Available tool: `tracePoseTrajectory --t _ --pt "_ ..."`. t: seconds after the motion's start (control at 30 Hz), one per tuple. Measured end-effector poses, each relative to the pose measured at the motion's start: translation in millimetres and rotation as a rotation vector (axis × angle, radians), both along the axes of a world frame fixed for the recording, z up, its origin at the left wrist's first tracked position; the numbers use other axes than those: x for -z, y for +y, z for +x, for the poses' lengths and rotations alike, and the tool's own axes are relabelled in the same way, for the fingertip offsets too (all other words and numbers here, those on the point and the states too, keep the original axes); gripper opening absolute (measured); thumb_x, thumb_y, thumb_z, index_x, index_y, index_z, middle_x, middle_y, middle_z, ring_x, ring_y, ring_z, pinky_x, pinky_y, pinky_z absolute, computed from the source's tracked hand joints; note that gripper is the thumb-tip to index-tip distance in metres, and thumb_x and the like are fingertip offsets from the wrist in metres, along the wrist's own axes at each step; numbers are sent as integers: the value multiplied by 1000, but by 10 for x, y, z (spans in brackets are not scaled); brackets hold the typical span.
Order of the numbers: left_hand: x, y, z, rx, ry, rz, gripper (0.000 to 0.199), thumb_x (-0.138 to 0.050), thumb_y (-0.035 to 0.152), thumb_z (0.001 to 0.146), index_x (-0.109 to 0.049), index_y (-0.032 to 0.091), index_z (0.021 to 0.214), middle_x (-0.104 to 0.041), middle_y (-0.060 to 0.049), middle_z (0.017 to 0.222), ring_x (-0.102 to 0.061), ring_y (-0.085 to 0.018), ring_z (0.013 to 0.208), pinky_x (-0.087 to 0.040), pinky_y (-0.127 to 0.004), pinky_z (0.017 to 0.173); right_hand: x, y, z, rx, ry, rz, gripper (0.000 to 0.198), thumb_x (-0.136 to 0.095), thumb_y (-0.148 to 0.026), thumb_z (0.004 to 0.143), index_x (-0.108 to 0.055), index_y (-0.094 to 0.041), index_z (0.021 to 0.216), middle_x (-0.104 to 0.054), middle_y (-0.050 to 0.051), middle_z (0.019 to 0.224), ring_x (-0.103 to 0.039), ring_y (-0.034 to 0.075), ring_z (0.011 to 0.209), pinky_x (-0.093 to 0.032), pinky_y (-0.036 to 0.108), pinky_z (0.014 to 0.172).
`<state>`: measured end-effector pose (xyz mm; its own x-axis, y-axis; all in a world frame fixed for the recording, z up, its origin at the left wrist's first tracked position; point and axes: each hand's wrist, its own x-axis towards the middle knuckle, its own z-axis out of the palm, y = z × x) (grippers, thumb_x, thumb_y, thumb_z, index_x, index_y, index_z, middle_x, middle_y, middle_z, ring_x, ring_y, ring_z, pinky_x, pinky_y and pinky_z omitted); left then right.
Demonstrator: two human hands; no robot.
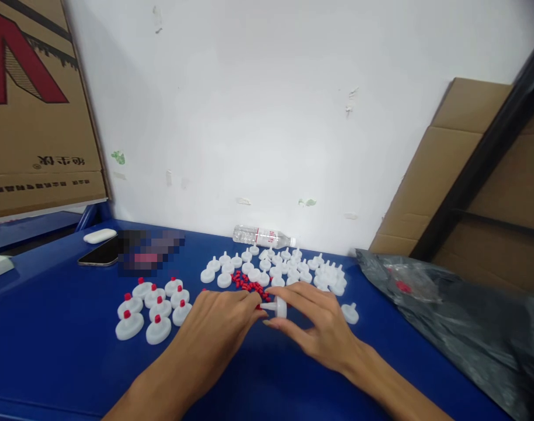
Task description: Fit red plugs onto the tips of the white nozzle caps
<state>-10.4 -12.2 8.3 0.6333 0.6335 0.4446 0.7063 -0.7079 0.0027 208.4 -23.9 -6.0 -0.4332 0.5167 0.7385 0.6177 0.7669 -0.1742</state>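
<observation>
In my right hand is a white nozzle lid, gripped by its round base between thumb and fingers. The lid lies on its side with the thin spout turned left. My left hand is pinched at the spout's tip, where a bit of a small red cap shows; the fingers hide most of it. Behind my hands lies a heap of loose red caps, with many uncapped white lids around it. Left of my left hand stand several lids with red caps.
A clear plastic bottle lies against the wall. At the back left are a phone and a white case. One lone white lid is right of my right hand. A grey plastic bag covers the right side.
</observation>
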Motion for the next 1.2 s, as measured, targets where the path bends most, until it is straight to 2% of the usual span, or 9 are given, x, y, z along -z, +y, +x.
tracePoseTrajectory --t 0.2,0.4,0.5,0.67,0.8,0.97,1.1,1.2 --pt "37 -7 6 -1 -30 41 26 -45 27 102 -56 20 80 -64 0 68 -58 -17 57 -11 -31 53 -15 -19 -7 9 -39 16 36 -67 -36 90 -64 -19 122 -72 9 98 -69 18 83 -58 30 74" --pt "42 9 -2 143 -64 26 22 -41 23 103 -56 19 87 -65 1 74 -58 -15 60 -17 -29 53 -3 -23 -12 -25 24 -11 36 -69 -39 88 -67 -19 118 -75 7 97 -72 18 81 -59 27 75" --pt "21 -7 16 164 -119 -11 21 -43 20 102 -56 19 85 -65 1 71 -57 -14 57 -19 -28 52 29 -29 -26 -58 85 8 34 -69 -38 88 -67 -19 117 -77 6 97 -74 17 82 -60 25 75" --pt "-12 -32 31 174 -173 -83 23 -42 14 98 -57 19 82 -66 1 69 -53 -12 52 -21 -28 52 62 -45 -48 -47 72 3 39 -64 -40 91 -63 -20 125 -78 6 100 -75 18 77 -60 24 68" --pt "-3 -18 15 155 -222 -158 26 -42 19 98 -58 19 77 -63 1 63 -51 -12 49 -24 -28 52 56 -67 -59 -31 63 -11 40 -65 -38 91 -61 -22 128 -78 4 98 -72 13 68 -57 21 61" --pt "1 7 -25 155 -279 -287 29 -43 22 99 -60 20 76 -65 2 68 -57 -12 58 -33 -25 58 103 -59 -87 -21 54 -11 42 -63 -41 92 -61 -22 129 -77 5 99 -71 13 66 -55 21 59" --pt "-42 13 -36 181 -320 -254 28 -46 27 100 -66 22 81 -68 3 69 -59 -11 58 -34 -24 57 35 -19 -143 -40 -17 -145 45 -66 -50 88 -65 -23 123 -77 1 85 -68 12 59 -51 20 57" --pt "-99 12 -62 83 -340 -171 27 -45 30 101 -69 24 91 -72 1 81 -65 -14 70 -39 -24 63 -157 31 -68 47 -110 -233 59 -57 -60 89 -55 -25 136 -77 2 93 -70 15 68 -52 25 65"
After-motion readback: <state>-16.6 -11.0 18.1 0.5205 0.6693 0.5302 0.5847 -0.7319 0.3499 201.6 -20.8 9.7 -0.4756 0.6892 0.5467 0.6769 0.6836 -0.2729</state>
